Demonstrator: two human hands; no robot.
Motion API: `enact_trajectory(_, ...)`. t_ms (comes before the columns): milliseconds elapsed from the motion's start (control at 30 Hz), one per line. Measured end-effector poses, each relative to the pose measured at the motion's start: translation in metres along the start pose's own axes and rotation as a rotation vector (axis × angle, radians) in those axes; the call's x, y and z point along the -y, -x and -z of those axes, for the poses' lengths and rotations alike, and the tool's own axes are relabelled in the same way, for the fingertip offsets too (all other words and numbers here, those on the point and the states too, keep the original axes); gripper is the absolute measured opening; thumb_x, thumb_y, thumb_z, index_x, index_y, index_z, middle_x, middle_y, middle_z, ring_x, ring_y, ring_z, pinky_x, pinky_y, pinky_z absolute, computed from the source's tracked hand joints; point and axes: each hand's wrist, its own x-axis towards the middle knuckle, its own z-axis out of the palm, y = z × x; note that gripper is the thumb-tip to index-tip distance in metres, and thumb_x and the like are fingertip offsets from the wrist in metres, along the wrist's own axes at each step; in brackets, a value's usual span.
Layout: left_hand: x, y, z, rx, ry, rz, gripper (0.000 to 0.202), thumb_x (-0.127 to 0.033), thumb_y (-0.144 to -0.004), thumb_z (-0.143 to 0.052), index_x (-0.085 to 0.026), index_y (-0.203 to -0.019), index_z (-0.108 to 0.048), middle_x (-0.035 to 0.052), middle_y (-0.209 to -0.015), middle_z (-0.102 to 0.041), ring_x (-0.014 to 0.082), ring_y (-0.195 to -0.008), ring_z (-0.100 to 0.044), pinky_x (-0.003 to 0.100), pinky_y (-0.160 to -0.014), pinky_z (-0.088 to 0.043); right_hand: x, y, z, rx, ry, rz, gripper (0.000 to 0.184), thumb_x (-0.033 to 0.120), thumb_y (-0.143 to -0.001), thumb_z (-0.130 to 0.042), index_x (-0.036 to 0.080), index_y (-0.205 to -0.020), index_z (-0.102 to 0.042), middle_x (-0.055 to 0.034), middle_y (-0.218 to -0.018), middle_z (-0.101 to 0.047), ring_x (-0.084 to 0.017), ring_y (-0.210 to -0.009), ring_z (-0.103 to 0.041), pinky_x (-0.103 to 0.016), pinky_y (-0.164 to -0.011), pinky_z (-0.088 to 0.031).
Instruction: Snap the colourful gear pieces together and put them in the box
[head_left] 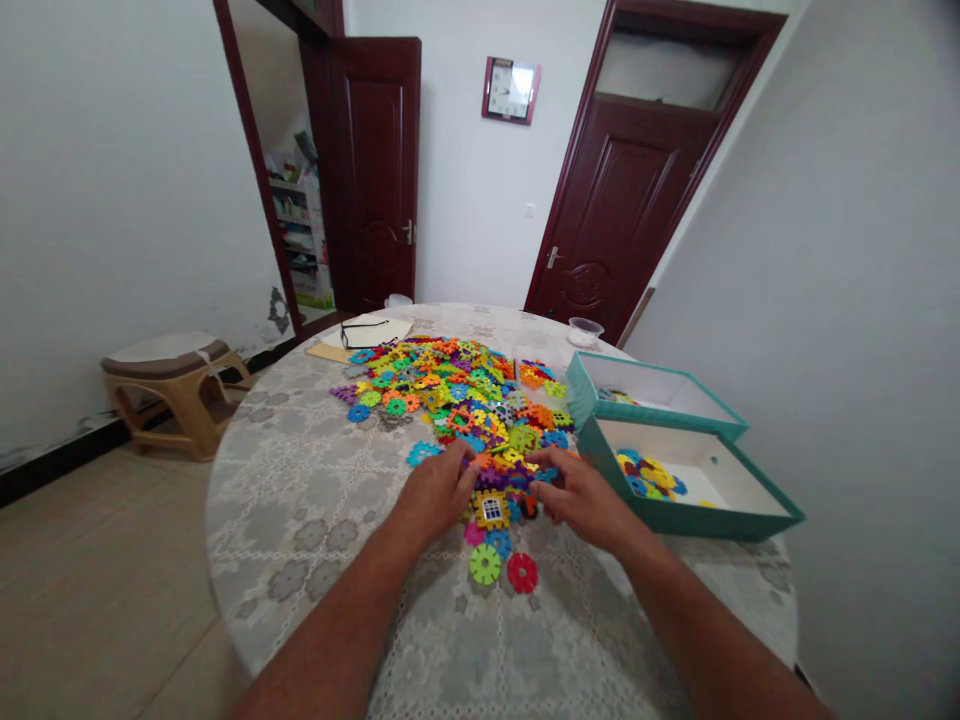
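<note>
A large heap of colourful plastic interlocking pieces covers the middle of a round table with a pale patterned cloth. My left hand and my right hand rest at the heap's near edge, fingers curled into the pieces. What each hand grips is hidden among them. Between the hands lies a yellow piece with a window print. A green gear piece and a red one lie loose just in front.
Two teal boxes stand at the right: the near one holds several coloured pieces, the far one a few. Glasses on paper and a small clear bowl sit at the back. A stool stands left.
</note>
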Motion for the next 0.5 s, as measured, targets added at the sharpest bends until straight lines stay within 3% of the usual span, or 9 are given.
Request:
enact_trajectory(67,0.005,0.0,0.0,0.016,-0.159,-0.014,0.01,-0.027,-0.099,-0.048,-0.023,-0.101,-0.058,0.0056,-0.094,-0.071,0.0236,-0.091,-0.068,0.031,-0.076,-0.043,0.01,-0.016,0.018,0.018,0.152,0.014,0.029,0.025,-0.089,-0.064,0.024,-0.117,-0.069,0.0007,-0.071,-0.069,-0.016,-0.055,-0.062,-0.026,-0.053,-0.044)
enact_trajectory(133,0.009,0.001,-0.001,0.058,-0.252,-0.047,0.008,-0.024,-0.095,-0.051,-0.023,-0.097,-0.059,0.0064,-0.098,-0.071,0.0242,-0.093,-0.068,0.031,-0.077,-0.043,0.02,-0.04,0.034,-0.055,0.295,0.046,0.025,0.022,-0.087,-0.063,0.023,-0.111,-0.072,-0.0016,-0.075,-0.071,-0.018,-0.06,-0.064,-0.028,-0.059,-0.047)
enact_trajectory(333,0.014,0.004,0.002,0.081,-0.297,-0.115,0.013,-0.021,-0.091,-0.052,-0.024,-0.098,-0.062,0.0063,-0.104,-0.068,0.0232,-0.096,-0.066,0.031,-0.08,-0.047,0.039,-0.106,0.061,-0.629,0.456,0.124,0.046,0.02,-0.088,-0.056,0.015,-0.133,-0.065,-0.0159,-0.122,-0.074,-0.029,-0.106,-0.069,-0.04,-0.097,-0.051)
enact_trajectory(400,0.013,0.004,0.006,0.095,-0.3,-0.118,0.015,-0.02,-0.091,-0.052,-0.024,-0.1,-0.062,0.0063,-0.106,-0.068,0.0228,-0.098,-0.066,0.031,-0.081,-0.048,0.037,-0.107,0.056,-0.665,0.442,0.158,0.044,0.02,-0.089,-0.053,0.015,-0.13,-0.068,-0.0154,-0.125,-0.073,-0.029,-0.112,-0.068,-0.041,-0.101,-0.05)
enact_trajectory(500,0.01,0.006,0.01,0.129,-0.302,-0.134,0.02,-0.019,-0.088,-0.056,-0.025,-0.106,-0.064,0.0064,-0.113,-0.067,0.0234,-0.106,-0.065,0.031,-0.085,-0.049,0.028,-0.086,0.036,-0.532,0.405,0.208,0.034,0.025,-0.092,-0.052,0.019,-0.118,-0.073,-0.011,-0.113,-0.077,-0.027,-0.103,-0.07,-0.039,-0.096,-0.052)
